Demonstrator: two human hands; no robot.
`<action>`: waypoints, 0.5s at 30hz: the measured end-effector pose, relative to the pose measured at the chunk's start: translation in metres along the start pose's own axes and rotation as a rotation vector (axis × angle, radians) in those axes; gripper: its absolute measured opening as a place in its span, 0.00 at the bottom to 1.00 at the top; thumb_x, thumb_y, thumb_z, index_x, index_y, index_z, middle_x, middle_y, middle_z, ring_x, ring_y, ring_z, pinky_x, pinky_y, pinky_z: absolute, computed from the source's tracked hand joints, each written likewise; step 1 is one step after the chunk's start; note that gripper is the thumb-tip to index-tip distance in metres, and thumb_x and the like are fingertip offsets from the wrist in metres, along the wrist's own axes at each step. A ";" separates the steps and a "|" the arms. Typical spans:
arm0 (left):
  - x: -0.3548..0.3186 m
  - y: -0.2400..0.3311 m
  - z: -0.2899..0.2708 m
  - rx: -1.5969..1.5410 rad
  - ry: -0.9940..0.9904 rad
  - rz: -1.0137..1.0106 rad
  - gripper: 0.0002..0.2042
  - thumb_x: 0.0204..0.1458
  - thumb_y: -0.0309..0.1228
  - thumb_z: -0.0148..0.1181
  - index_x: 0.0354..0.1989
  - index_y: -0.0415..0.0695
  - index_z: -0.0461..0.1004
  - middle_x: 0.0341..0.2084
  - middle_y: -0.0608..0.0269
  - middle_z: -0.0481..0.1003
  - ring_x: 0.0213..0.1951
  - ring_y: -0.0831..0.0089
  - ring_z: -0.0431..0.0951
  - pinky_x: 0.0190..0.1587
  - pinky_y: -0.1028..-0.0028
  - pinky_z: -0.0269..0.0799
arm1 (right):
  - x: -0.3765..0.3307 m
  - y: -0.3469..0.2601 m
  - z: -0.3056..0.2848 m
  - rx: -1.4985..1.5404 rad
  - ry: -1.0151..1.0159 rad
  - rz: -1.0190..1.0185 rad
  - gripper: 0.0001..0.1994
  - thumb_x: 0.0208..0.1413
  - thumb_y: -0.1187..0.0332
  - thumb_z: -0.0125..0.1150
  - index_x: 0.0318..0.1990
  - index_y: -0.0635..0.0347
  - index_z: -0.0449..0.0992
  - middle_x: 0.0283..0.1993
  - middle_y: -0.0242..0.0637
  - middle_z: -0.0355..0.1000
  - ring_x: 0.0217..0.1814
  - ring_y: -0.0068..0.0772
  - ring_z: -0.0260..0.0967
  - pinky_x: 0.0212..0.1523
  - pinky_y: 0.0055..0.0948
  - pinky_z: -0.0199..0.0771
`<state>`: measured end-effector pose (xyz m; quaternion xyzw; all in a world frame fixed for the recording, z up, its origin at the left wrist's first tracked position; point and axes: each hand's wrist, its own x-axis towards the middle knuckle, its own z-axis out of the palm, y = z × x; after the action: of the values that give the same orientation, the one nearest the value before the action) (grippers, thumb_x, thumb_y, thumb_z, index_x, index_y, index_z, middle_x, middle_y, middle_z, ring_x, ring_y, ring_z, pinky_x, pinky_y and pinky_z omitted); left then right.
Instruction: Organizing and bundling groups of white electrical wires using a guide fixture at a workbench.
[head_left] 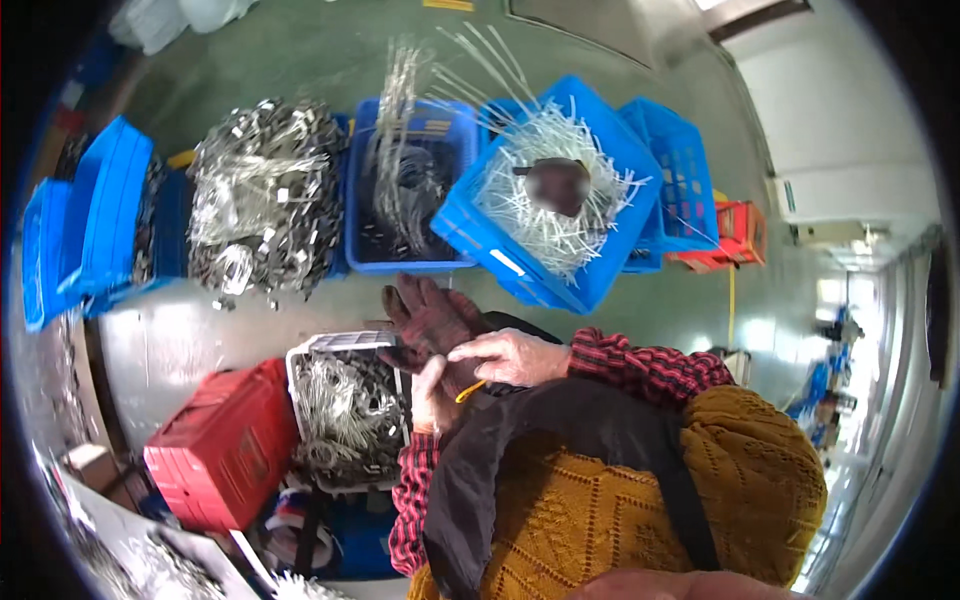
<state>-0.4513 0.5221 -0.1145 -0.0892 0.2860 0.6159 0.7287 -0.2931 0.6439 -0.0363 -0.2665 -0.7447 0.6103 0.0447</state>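
My left hand (430, 392) and my right hand (512, 357) meet in front of my chest, both closed on a pair of dark red-brown work gloves (432, 315). The glove fingers stick up and away from me; my right hand lies over the cuff end and my left hand grips from below. A small yellow loop (470, 391) shows between my hands. I wear red plaid sleeves, a mustard knit top and a black apron.
Just beyond my hands stands a white basket of wire metal parts (345, 400), with a red crate (225, 445) to its left. Farther out are blue crates: one tilted with white plastic strips (545, 200), one with long wires (405, 185), and a heap of shiny metal clips (265, 195).
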 end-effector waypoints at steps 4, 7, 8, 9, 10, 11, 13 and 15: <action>0.014 -0.002 -0.009 0.044 0.185 -0.066 0.24 0.54 0.24 0.51 0.62 0.42 0.64 0.53 0.56 0.72 0.52 0.62 0.75 0.58 0.61 0.71 | -0.020 0.000 -0.020 0.305 0.083 0.259 0.21 0.59 0.68 0.60 0.60 0.58 0.71 0.43 0.36 0.77 0.41 0.22 0.74 0.46 0.28 0.76; 0.022 -0.004 -0.017 -0.039 0.209 -0.018 0.25 0.53 0.23 0.52 0.63 0.42 0.64 0.55 0.57 0.72 0.54 0.61 0.74 0.62 0.61 0.67 | -0.041 0.059 -0.061 0.189 0.409 0.247 0.13 0.60 0.67 0.59 0.50 0.59 0.77 0.34 0.32 0.78 0.34 0.20 0.74 0.38 0.26 0.76; 0.024 -0.006 -0.028 -0.040 0.250 -0.020 0.23 0.53 0.23 0.53 0.60 0.40 0.68 0.52 0.57 0.74 0.53 0.61 0.75 0.60 0.62 0.69 | -0.048 0.090 -0.082 -0.050 0.502 0.267 0.12 0.60 0.64 0.60 0.46 0.60 0.79 0.33 0.37 0.78 0.34 0.23 0.75 0.38 0.28 0.76; 0.022 -0.007 -0.037 -0.030 0.256 -0.021 0.23 0.53 0.23 0.53 0.60 0.40 0.68 0.52 0.57 0.74 0.53 0.61 0.75 0.60 0.62 0.69 | -0.055 0.114 -0.106 -0.148 0.578 0.329 0.12 0.58 0.64 0.61 0.44 0.61 0.79 0.34 0.43 0.78 0.35 0.34 0.78 0.38 0.32 0.77; 0.017 -0.009 -0.045 0.073 0.253 0.021 0.21 0.52 0.23 0.54 0.58 0.39 0.69 0.50 0.58 0.75 0.52 0.61 0.76 0.59 0.62 0.70 | -0.064 0.134 -0.131 -0.360 0.681 0.276 0.10 0.57 0.67 0.60 0.44 0.59 0.79 0.38 0.46 0.79 0.39 0.46 0.78 0.40 0.37 0.77; 0.014 -0.010 -0.050 0.176 0.248 0.064 0.20 0.52 0.22 0.54 0.56 0.39 0.71 0.48 0.58 0.76 0.50 0.62 0.77 0.58 0.62 0.71 | -0.075 0.180 -0.158 -0.520 0.776 0.221 0.09 0.56 0.69 0.60 0.43 0.59 0.79 0.42 0.48 0.78 0.43 0.52 0.76 0.44 0.40 0.77; 0.011 -0.015 -0.062 -0.023 0.430 0.025 0.18 0.53 0.32 0.59 0.52 0.40 0.74 0.48 0.58 0.79 0.49 0.57 0.78 0.57 0.58 0.71 | -0.070 0.210 -0.209 -0.719 0.927 0.270 0.12 0.57 0.74 0.55 0.47 0.59 0.77 0.41 0.48 0.78 0.43 0.53 0.76 0.46 0.40 0.76; 0.004 -0.023 -0.077 -0.074 0.534 -0.010 0.17 0.54 0.34 0.59 0.52 0.41 0.75 0.47 0.58 0.79 0.49 0.58 0.78 0.56 0.60 0.72 | -0.057 0.228 -0.258 -0.796 0.978 0.126 0.18 0.53 0.82 0.52 0.51 0.59 0.75 0.50 0.49 0.74 0.51 0.53 0.73 0.52 0.42 0.75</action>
<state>-0.4528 0.4827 -0.1850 -0.2764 0.4449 0.5769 0.6268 -0.0648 0.8719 -0.1698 -0.5542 -0.7909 0.0955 0.2413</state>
